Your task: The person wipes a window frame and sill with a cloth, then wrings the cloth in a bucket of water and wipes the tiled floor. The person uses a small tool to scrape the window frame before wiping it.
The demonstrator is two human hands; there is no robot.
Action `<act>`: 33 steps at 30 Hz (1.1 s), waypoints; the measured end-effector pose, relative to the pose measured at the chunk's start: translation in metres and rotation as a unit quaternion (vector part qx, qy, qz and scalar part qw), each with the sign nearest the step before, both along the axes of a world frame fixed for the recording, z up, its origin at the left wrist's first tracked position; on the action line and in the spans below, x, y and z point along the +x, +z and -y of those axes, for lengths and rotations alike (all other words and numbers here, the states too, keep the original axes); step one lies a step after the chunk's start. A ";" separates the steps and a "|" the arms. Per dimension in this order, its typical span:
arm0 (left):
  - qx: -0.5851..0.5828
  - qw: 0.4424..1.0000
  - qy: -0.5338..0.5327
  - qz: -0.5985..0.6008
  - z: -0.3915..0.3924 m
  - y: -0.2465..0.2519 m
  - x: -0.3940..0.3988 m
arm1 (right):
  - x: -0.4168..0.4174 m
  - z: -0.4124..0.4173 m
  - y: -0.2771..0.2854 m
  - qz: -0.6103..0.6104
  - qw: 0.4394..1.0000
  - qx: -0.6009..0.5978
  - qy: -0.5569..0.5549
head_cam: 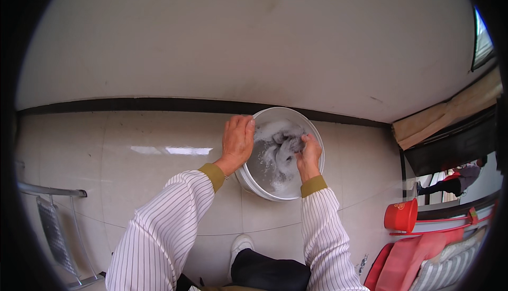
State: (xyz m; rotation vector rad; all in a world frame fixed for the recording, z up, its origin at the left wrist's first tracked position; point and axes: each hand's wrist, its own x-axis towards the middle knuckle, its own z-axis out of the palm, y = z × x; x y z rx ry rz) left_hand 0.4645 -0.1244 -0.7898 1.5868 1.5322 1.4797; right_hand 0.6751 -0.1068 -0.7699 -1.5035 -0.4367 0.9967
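A round white bucket (248,181) stands on the tiled floor against the wall, with cloudy, foamy water (260,164) inside. My left hand (238,138) grips the bucket's rim at its left side. Inside the right part of the bucket, my right hand (309,152) has its fingers curled round a wet grey cloth (287,144), which trails down into the suds. Part of the cloth is hidden by foam and by the hand.
A metal rack or chair frame (59,231) stands at the lower left. To the right are a red plastic bucket (401,215), a red cloth (408,257) and a striped cushion (444,269). Another person (462,179) shows beyond an opening or in a mirror; I cannot tell which.
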 end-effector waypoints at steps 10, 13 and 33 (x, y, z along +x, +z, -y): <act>0.023 0.998 -0.014 0.050 -0.004 -0.004 0.009 | -0.082 -0.012 -0.013 0.090 0.958 0.111 0.248; 0.004 0.998 -0.027 0.055 -0.004 -0.006 0.000 | -0.089 0.023 -0.004 0.057 0.906 0.066 0.413; 0.104 0.989 -0.075 -0.080 -0.017 0.037 0.004 | 0.002 0.013 0.010 0.473 0.740 0.074 0.472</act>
